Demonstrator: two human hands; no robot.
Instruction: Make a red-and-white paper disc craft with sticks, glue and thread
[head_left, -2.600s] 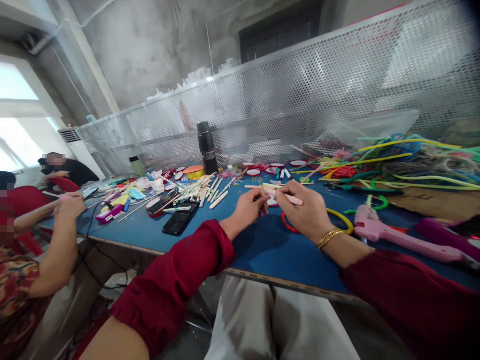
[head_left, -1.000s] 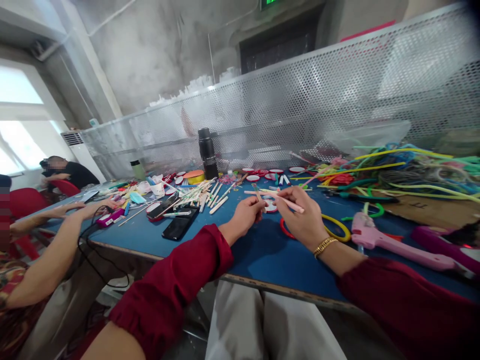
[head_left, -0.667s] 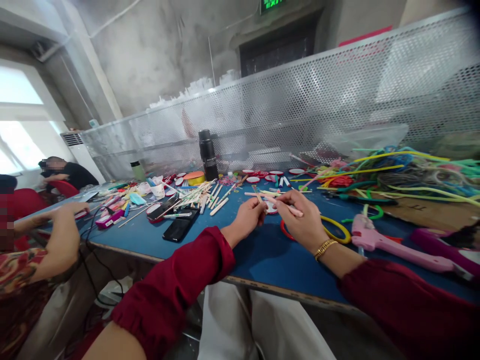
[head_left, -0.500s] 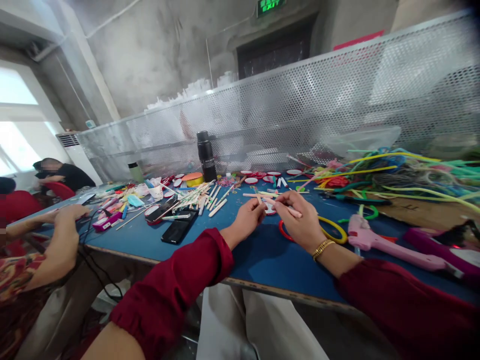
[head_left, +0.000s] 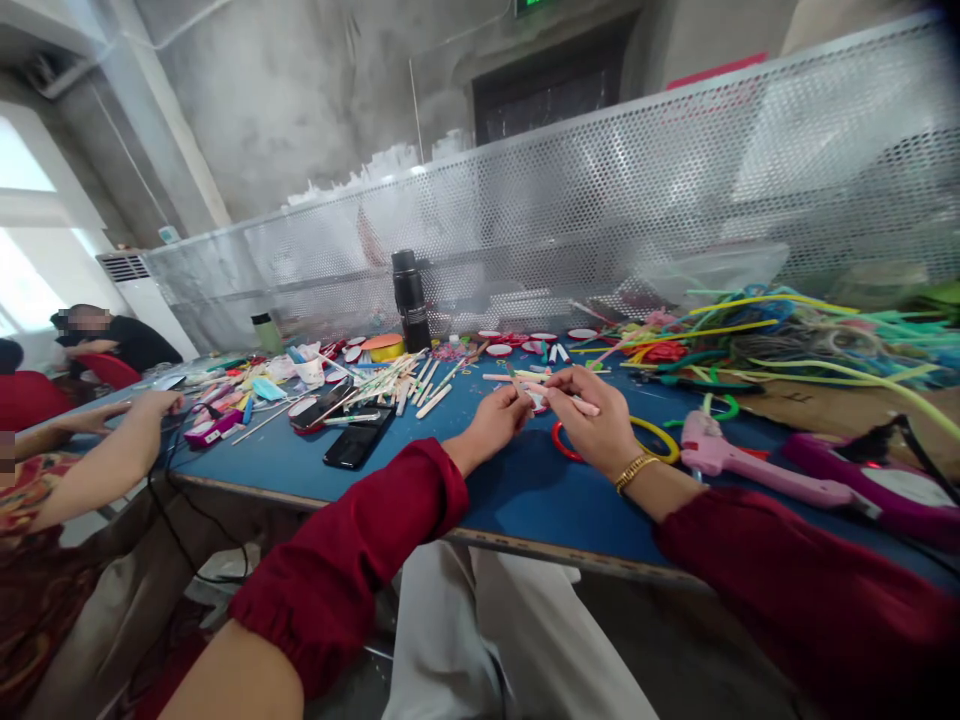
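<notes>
My left hand is above the blue table, its fingertips pinched round a thin pale strip whose exact kind is too small to tell. Close beside it, my right hand has its thumb and fingers closed on a pale pink stick. The stick's front end points toward my left fingertips; I cannot tell whether the two pieces touch. Behind the hands lies a small white disc with a red rim, partly hidden. A red ring and a yellow ring lie by my right hand.
A pink glue gun and a purple device lie at right, before tangled coloured strips. Left are paper-like sticks, a black phone and a black bottle. Another person's hand works far left.
The view has shifted slightly, so the scene sits a little higher. My hands keep nearly the same pose and hold the same pieces. The other person's hands at left have moved a little.
</notes>
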